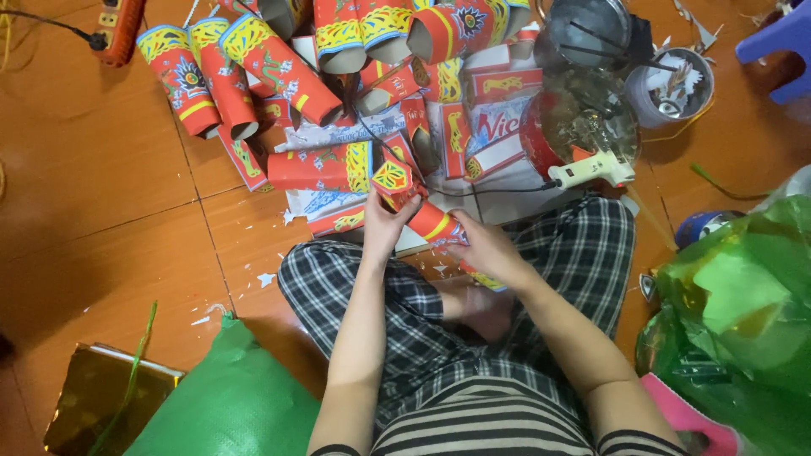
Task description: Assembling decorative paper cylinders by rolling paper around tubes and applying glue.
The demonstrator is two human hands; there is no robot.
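I sit cross-legged on an orange tiled floor and hold a red printed paper tube [420, 213] with yellow trim in front of my knees. My left hand [384, 225] grips its far end, near a yellow-and-red diamond cap. My right hand [488, 250] holds the near end from the right side. The tube lies tilted, far end up and to the left. Both hands are shut on it.
Several finished red tubes [226, 72] and flat printed cards [325, 167] lie piled ahead. A white glue gun [591, 170] rests on a round tin. A green bag [232, 401] lies at the left, green plastic sheets [743, 312] at the right, a power strip [118, 29] far left.
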